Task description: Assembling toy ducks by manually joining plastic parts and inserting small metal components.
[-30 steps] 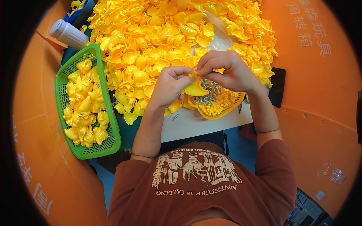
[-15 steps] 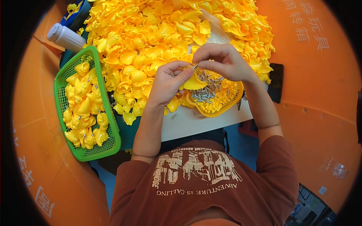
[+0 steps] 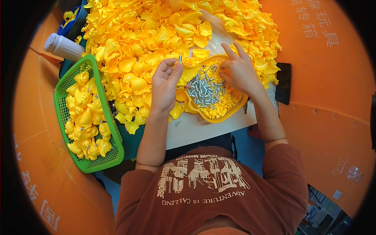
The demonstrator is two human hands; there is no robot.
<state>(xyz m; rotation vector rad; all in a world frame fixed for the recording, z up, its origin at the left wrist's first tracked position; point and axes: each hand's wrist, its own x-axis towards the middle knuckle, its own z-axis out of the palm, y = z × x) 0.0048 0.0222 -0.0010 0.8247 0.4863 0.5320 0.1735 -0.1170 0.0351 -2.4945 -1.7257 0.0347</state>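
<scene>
Raised over the front of the heap, my left hand (image 3: 165,87) is closed on a curved yellow plastic shell (image 3: 189,73). A small silver metal pin (image 3: 180,57) stands up by the thumb and fingertips of that hand. To its right, my right hand (image 3: 241,75) hovers at the right side of a yellow basket (image 3: 224,118), fingers apart and nothing visible in them. Inside the basket lie many silver metal pins (image 3: 204,91) and small yellow plastic bits (image 3: 214,112).
A large heap of yellow plastic shells (image 3: 145,35) covers the table. At left stands a green basket (image 3: 117,150) of yellow toy parts (image 3: 84,113), with a white bottle (image 3: 64,46) behind it. A dark phone (image 3: 283,83) lies at the right edge; loose pins (image 3: 178,122) lie in front.
My right hand has left the shell and pin, moved right over the basket and spread its fingers. My left hand has shifted slightly left with the shell, uncovering more of the basket's pins.
</scene>
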